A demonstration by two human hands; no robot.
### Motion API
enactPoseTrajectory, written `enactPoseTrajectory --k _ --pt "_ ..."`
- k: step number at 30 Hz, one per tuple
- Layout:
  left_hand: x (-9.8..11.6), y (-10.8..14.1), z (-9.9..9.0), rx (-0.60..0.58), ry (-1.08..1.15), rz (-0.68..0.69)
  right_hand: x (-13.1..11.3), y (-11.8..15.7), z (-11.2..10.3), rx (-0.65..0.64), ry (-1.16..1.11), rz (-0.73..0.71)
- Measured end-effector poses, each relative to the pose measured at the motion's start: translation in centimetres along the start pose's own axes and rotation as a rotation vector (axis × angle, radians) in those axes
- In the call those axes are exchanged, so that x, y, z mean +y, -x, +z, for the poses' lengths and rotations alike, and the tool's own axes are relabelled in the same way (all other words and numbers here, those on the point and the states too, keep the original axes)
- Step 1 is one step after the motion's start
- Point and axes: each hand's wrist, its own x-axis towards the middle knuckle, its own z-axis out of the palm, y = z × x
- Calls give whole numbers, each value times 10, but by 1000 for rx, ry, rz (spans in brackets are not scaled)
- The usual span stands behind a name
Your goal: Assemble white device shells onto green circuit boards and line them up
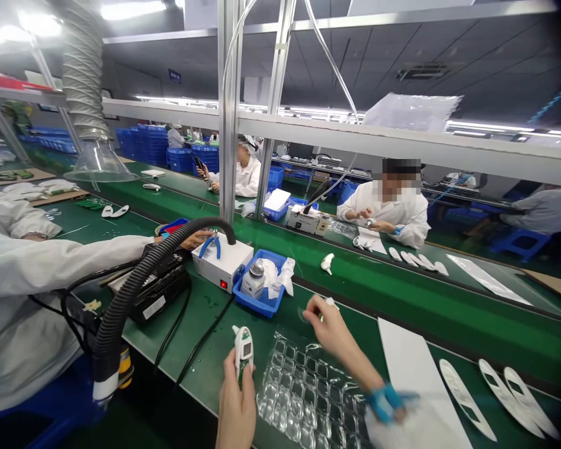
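My left hand [237, 399] holds a white ear-thermometer-like device [244, 349] upright, its small dark screen and some green inside showing. To the right, my right hand [325, 321] is raised beyond a clear plastic tray [303, 393] with many pockets. Its thumb and fingers are pinched on a small clear piece, blurred by motion; a bit of white shows behind the hand. A blue band [386, 402] circles my right wrist. White oval shells [467, 399] lie at the right, beside a white sheet [416, 374].
A blue bin [262, 305] holds a bottle and white wipes. Left of it stand a white box [222, 265] with blue pliers and a black hose [121, 299]. A co-worker's sleeve [65, 255] reaches in from the left. A white part [327, 263] lies on the green belt [378, 293].
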Motion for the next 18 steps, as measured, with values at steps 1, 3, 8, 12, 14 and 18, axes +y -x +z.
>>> enactPoseTrajectory --k 1,3,8,12,14,18 --pt "-2 -4 -1 14 22 10 11 -21 0 -32 32 12" --pt "-7 -9 0 45 56 28 29 -57 5 -106 102 25" --pt "-19 -12 9 192 58 4 58 -103 11 -260 251 18" --pt "-17 -11 12 250 22 2 77 -116 -3 -322 305 61" --pt "-15 -11 12 242 0 -13 84 -120 -10 -343 292 67" --pt "-12 -8 9 205 34 -9 93 -113 -29 -279 182 49"
